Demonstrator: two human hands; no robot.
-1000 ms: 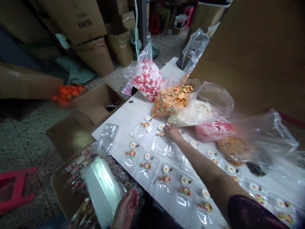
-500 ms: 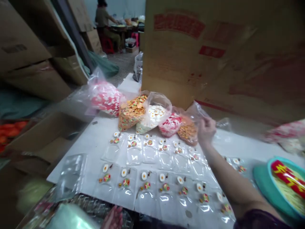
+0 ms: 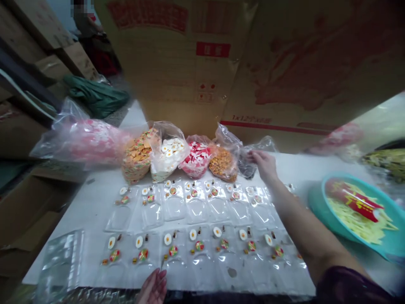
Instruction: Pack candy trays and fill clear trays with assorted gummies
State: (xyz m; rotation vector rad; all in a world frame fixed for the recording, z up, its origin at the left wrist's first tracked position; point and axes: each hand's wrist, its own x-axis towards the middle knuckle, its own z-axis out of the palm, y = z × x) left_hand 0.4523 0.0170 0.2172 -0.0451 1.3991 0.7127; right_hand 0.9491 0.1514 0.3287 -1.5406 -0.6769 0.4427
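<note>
My right hand (image 3: 265, 164) reaches to the back of the table, its fingers closed on the rim of a clear plastic bag (image 3: 246, 164) holding dark bits. Left of it stand open bags of orange-brown pieces (image 3: 223, 162), red and white pieces (image 3: 196, 158), fried-egg charms (image 3: 172, 148) and round orange slices (image 3: 138, 154). My left hand (image 3: 153, 288) is low at the front edge, palm up, fingers loosely apart and apparently holding nothing. Before it lie two rows of clear pouches (image 3: 174, 207), each bearing an egg charm (image 3: 167, 239), a colourful disc (image 3: 173, 251) and tiny pieces.
A teal basin (image 3: 316, 196) with pale yellow strips and a red packet (image 3: 357, 202) stands at the right. Behind the bags rises a large cardboard box (image 3: 177, 76). A pink-filled bag (image 3: 91, 139) and clear zip bags (image 3: 60, 261) are at the left. A person (image 3: 87, 25) sits far back.
The view has swung right and down. My right hand has gone from beside the orange-brown bag to the dark-bits bag, and my left hand has come up over the table's front edge.
</note>
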